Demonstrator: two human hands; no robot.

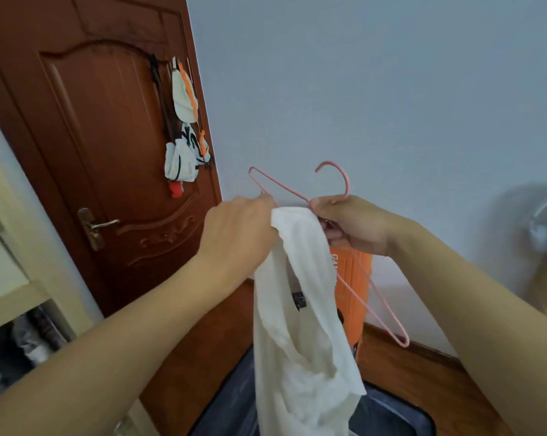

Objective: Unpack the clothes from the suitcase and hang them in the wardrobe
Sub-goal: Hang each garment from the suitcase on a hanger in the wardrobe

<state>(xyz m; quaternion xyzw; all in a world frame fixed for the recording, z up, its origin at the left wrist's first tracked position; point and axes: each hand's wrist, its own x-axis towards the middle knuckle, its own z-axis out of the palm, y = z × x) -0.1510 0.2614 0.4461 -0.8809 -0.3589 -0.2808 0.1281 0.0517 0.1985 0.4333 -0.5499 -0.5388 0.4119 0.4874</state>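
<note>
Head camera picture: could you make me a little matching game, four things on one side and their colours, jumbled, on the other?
Things:
1. thin wire clothes hanger
2. soft cloth garment
3. carved wooden door
4. flat ribbed panel leaning at the wall

Colours:
A. orange
B. reddish brown
C. pink
D. white

Pairs: 1-C, 2-D, 3-B, 4-A

Both bare forearms reach forward and up, converging toward the pink hanger [328,212]. The left hand [237,229], back toward the camera, grips white cloth beside the hanger's upper arm, its fingers curled under. The right hand [349,223] pinches the hanger just below its hook, thumb on top.
</note>
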